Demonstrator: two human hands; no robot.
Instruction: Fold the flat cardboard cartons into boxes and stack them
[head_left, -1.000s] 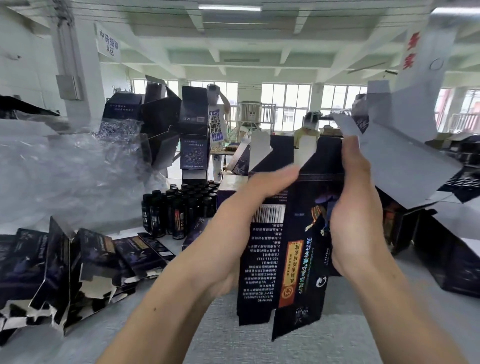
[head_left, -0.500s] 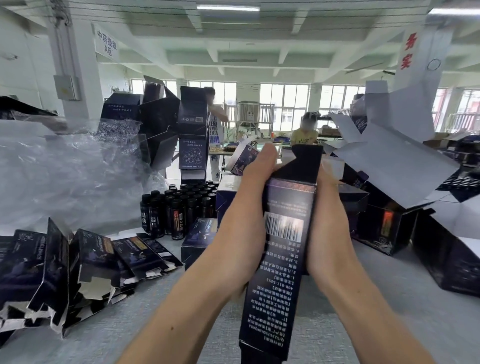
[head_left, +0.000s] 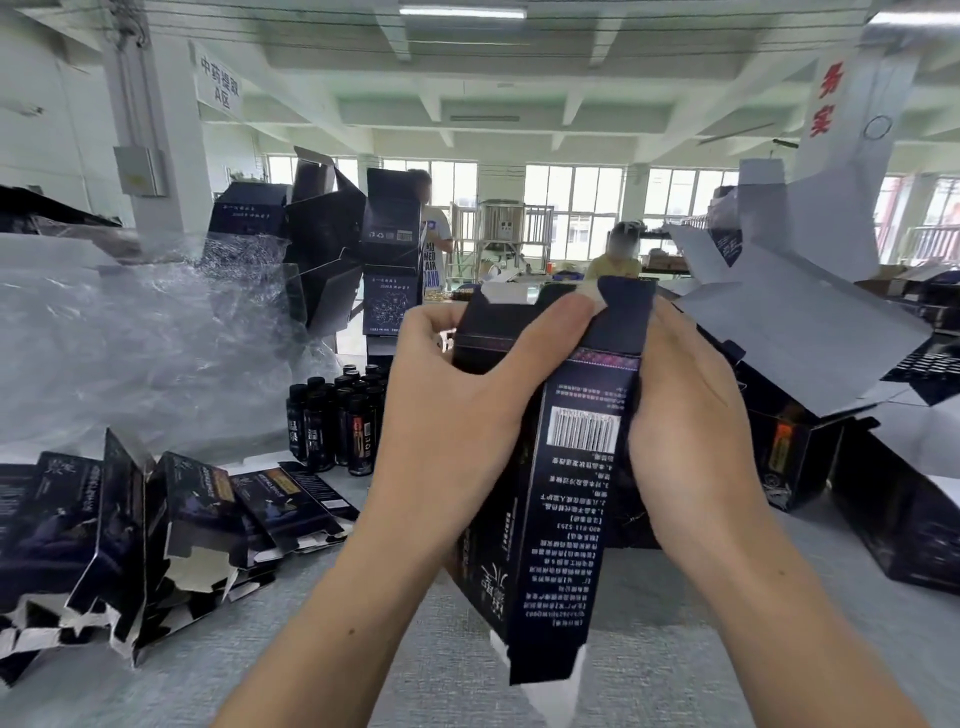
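Observation:
I hold a dark blue carton (head_left: 566, 499) upright in front of me, opened into a box shape, with a barcode and white text on its facing side. My left hand (head_left: 452, 431) grips its left side, thumb pressing over the top flaps. My right hand (head_left: 680, 431) clasps its right side beside a raised top flap. The bottom flaps hang loose above the grey table (head_left: 675, 665). More flat and half-opened cartons (head_left: 130, 525) lie in a heap at the left.
Dark small bottles (head_left: 337, 421) stand grouped behind the heap. Crumpled clear plastic (head_left: 130, 338) fills the left. Tall stacked boxes (head_left: 384, 260) rise at the back. Large open dark boxes with white flaps (head_left: 810, 332) crowd the right. Two people stand far behind.
The carton has gone from a flattened sleeve to an opened box shape and sits lower. My left thumb has come over its top flaps; my right hand has slid down its side.

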